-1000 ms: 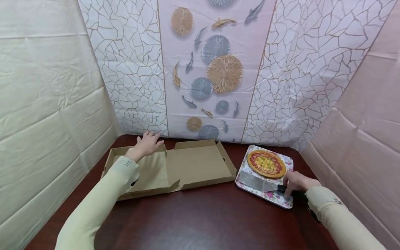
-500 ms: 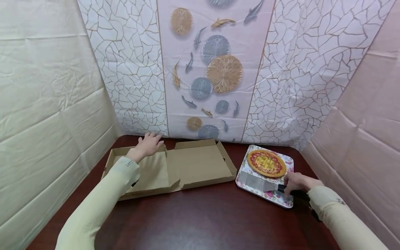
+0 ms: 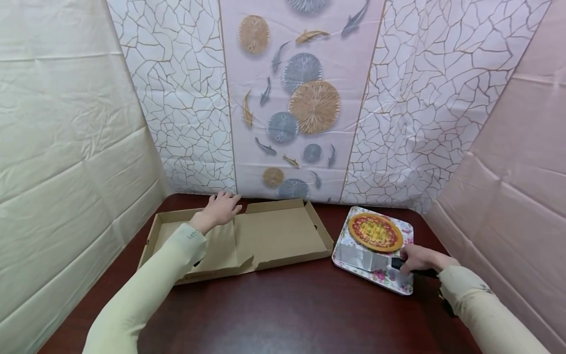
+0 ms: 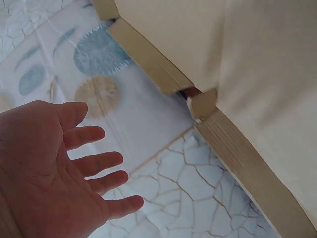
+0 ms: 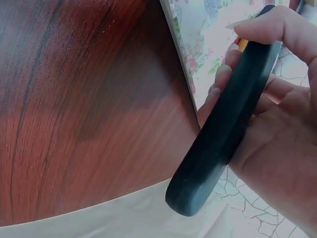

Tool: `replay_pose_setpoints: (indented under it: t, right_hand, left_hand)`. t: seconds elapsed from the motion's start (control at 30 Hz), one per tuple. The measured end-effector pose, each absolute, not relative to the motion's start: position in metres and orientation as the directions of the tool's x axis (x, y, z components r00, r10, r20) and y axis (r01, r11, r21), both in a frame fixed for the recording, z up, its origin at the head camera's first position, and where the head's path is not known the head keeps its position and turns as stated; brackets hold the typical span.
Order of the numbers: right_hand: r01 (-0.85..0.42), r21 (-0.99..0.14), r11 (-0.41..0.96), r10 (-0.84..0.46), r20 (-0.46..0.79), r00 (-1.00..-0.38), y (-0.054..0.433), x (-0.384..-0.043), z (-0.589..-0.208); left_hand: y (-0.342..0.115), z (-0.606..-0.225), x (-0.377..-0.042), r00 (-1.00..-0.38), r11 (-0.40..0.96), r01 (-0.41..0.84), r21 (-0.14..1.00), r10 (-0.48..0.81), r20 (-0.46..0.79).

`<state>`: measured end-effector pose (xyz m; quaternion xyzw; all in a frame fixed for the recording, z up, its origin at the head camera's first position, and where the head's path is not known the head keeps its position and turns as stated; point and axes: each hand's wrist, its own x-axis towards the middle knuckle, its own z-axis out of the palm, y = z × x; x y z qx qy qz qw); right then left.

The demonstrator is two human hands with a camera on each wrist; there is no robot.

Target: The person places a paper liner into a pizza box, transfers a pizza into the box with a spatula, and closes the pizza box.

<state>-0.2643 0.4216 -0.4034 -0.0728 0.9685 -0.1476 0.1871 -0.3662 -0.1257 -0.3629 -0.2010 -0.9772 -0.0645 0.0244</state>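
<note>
Right hand grips the black handle of a spatula. Left hand hangs over the cardboard box, fingers spread, holding nothing. Blade is just beside the near edge of the pizza, which lies on the floral tray; blade-tray contact unclear. Box lies unfolded on the bench. Step looks like lining up the blade; next move probably calls for a low, flat slide under the crust.

Had a shiny red-brown table at the bottom, with dark wood lines. Had a cloth wall at the back, white with brown crack lines on both sides and a pale pink strip in the middle. Showed gold and blue-grey circles and fish there. Had creamy cloth on the left, pinkish cloth on the right.
</note>
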Motion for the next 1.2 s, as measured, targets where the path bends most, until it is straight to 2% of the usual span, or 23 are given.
replay_pose_setpoints:
  t: [0.27,0.47,0.77,1.2]
  right_hand:
    - [-0.103,-0.361,0.927,-0.223,-0.309,-0.925,0.422,-0.264,-0.403]
    - [-0.119,-0.356,0.927,-0.225,-0.274,-0.935,0.425,-0.266,-0.400]
    - [-0.099,-0.377,0.921,-0.211,-0.267,-0.940,0.428,-0.269,-0.403]
    - [-0.058,-0.380,0.923,-0.169,-0.265,-0.949,0.432,-0.267,-0.401]
  left_hand:
    - [-0.098,-0.367,-0.355,-0.871,0.866,0.490,0.100,0.488,0.052]
    - [-0.082,-0.367,-0.348,-0.858,0.850,0.509,0.137,0.514,0.004]
    - [-0.065,-0.375,-0.348,-0.837,0.827,0.545,0.139,0.546,0.036]
    - [-0.032,-0.384,-0.337,-0.744,0.739,0.668,0.087,0.661,0.102]
